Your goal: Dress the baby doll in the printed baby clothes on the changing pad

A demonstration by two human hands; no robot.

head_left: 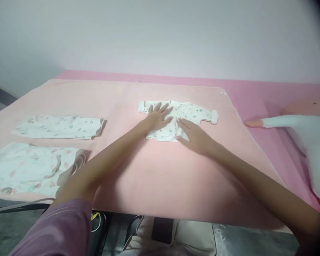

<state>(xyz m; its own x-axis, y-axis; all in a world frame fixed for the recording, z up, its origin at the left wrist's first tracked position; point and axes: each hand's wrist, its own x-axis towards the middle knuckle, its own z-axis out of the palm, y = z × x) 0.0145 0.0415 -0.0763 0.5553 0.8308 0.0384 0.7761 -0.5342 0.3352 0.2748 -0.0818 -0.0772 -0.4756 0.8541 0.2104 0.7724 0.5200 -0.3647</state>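
Wall (160, 39), pale, plain, behind a deep-pink table (256, 96); paler sheet (154, 177) spread over it; grey floor (256, 240) below. Mid-sheet: one printed shirt (193, 111), sleeves out, your left hand (158, 118) lying flat on it, fingers spread, your right hand (195, 137) on its front, fingers slightly apart. To your left: far garment (61, 127), near garment (24, 167). To your right: one doll (316, 149)

On the left arm (110, 156), a mauve-purple sleeve (61, 233) of smooth, faintly glossy cloth is worn, softly creased, finished near the elbow and trimmed with pale stitching (57, 212), while the left hand (160, 117) and right hand (194, 136) are bared.
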